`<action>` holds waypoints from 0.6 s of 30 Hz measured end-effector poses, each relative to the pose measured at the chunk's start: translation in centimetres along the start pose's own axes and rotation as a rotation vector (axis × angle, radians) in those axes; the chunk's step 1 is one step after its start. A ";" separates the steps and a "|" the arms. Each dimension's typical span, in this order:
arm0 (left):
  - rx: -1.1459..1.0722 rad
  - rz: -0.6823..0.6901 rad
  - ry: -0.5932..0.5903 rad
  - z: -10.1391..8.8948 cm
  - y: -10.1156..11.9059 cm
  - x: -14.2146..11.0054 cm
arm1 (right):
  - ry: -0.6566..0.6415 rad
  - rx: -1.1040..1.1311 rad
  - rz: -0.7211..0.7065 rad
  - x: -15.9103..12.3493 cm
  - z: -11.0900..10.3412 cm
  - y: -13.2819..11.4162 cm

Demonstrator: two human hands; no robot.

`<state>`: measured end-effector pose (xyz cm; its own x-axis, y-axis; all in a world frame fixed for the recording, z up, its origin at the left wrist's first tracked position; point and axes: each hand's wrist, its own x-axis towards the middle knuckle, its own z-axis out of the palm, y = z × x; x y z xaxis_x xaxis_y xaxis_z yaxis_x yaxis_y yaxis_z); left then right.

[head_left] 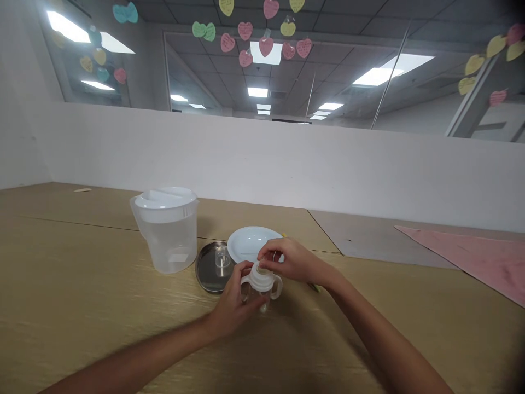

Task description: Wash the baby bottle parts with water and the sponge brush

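Note:
A clear baby bottle (262,282) with a white collar and two side handles is held just above the table, nearly upright. My left hand (235,303) wraps round its left side, fingers closed on the bottle and its handle. Over the bottle's mouth, my right hand (283,260) pinches a small clear piece between thumb and fingers; the fingertips hide most of it, so its exact kind is unclear. Behind the left hand lies a metal tray (207,279) with a clear dome-shaped cap (222,257) in it. A white bowl (250,235) stands just beyond the hands.
To the left stands a translucent lidded pitcher (172,235). A pink cloth (471,254) lies at the far right, near a grey board (369,238). Partly under my right wrist is a thin greenish item (315,287). A white wall (266,158) closes off the table's back.

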<state>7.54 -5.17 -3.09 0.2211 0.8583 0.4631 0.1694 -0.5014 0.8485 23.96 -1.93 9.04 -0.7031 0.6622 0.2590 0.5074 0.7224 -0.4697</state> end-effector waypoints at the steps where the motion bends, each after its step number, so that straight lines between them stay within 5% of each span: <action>1: -0.003 0.010 -0.005 0.0 0.0 0.0 | -0.013 -0.002 -0.031 -0.1 -0.1 0.0; 8: -0.004 0.021 0.002 -0.1 0.5 0.0 | -0.086 0.022 -0.138 -0.2 -0.7 0.2; 14: 0.017 0.003 0.022 0.0 0.1 -0.1 | 0.082 -0.083 0.092 0.5 1.3 0.8; 18: 0.003 -0.009 0.020 0.0 -0.1 -0.1 | 0.201 -0.233 0.109 0.9 2.1 0.8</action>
<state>7.53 -5.19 -3.18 0.2007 0.8646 0.4607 0.1736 -0.4942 0.8518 22.73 -1.19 7.16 -0.5374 0.7475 0.3904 0.6913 0.6557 -0.3037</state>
